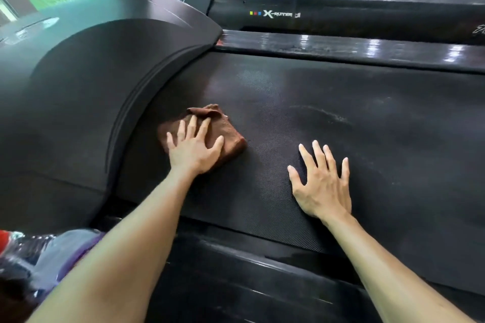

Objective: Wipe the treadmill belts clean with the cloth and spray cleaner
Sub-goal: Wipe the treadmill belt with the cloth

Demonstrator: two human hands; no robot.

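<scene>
A folded brown cloth (225, 134) lies on the black textured treadmill belt (341, 118), close to the curved motor cover. My left hand (194, 147) presses flat on the cloth, fingers spread over it. My right hand (321, 181) rests flat on the bare belt to the right of the cloth, fingers apart, holding nothing. Pale dusty smears mark the belt beyond my right hand. No spray bottle is in view.
The dark curved motor cover (86, 102) rises at the left. A glossy side rail (354, 50) runs along the far edge of the belt, and a second treadmill (341, 12) stands behind it. The near side rail (249, 270) lies below my arms.
</scene>
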